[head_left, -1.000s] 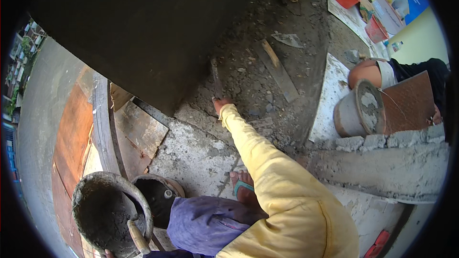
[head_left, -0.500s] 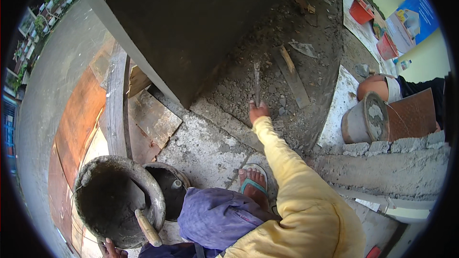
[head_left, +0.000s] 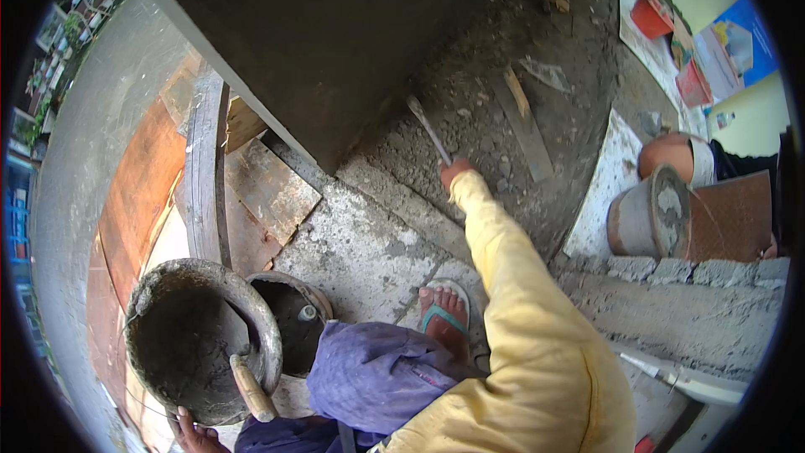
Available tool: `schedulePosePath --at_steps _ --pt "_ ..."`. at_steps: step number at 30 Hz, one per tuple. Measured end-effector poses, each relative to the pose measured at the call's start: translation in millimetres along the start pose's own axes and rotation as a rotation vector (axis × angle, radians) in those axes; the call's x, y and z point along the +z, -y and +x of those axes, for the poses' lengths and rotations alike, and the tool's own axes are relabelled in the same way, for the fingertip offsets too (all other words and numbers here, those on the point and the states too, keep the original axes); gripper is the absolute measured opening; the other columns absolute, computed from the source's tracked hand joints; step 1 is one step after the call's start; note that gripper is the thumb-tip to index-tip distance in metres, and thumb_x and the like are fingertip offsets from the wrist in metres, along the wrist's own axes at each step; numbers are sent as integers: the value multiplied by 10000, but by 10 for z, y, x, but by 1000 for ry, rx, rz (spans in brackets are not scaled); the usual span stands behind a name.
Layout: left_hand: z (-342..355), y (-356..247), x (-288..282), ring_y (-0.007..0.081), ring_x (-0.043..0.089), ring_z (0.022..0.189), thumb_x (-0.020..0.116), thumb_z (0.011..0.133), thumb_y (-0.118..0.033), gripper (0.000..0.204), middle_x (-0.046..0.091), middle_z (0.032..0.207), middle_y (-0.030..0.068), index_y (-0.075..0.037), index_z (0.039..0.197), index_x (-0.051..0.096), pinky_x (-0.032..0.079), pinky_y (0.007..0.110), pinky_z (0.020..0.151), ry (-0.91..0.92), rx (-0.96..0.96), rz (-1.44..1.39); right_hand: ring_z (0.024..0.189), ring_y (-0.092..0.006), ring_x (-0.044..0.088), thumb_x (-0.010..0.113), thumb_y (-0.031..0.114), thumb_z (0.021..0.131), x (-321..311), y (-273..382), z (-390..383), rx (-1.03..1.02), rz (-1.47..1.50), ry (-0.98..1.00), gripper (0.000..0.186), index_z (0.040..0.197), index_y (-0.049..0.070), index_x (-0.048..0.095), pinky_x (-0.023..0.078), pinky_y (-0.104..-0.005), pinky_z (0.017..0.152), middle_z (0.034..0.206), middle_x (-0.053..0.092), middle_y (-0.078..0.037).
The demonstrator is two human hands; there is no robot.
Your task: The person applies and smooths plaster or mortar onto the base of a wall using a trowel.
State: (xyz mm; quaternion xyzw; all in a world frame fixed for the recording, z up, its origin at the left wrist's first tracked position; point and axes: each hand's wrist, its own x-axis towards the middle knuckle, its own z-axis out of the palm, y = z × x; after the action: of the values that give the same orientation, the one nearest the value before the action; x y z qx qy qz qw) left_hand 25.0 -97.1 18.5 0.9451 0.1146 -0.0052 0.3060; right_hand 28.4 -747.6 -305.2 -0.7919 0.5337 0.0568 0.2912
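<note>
yellow-sleeved right hand (head_left: 455,172) clasps a slim tool (head_left: 429,130) over rubble (head_left: 471,122); left hand (head_left: 198,438), its grip i cannot tell, is beside a bucket (head_left: 267,327).

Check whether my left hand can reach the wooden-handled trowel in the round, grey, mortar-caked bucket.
Probably yes: your left hand is beside the bucket's rim, and the trowel's handle juts over that rim nearby, with nothing visibly covering it.

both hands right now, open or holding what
Left hand: by the bucket; cannot tell whether it grips.
Right hand: closed, holding a long tool.
</note>
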Motion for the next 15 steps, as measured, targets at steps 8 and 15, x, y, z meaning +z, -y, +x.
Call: schedulePosePath --at_steps 8,15 --pt "34 -6 2 151 497 760 524 799 125 483 474 1280 132 -46 1249 551 443 237 559 27 3 -126 709 -379 619 623 430 866 -117 71 -565 -109 350 -97 436 851 -6 618 480 -428 673 725 632 -191" --pt "42 68 0 298 556 1072 553 726 146 594 434 1354 228 -58 1283 530 499 352 825 -39 25 23 526 -109 513 589 370 922 -659 378 -716 -681 903 -318 366 770 37 576 393 -299 485 582 520 -21"
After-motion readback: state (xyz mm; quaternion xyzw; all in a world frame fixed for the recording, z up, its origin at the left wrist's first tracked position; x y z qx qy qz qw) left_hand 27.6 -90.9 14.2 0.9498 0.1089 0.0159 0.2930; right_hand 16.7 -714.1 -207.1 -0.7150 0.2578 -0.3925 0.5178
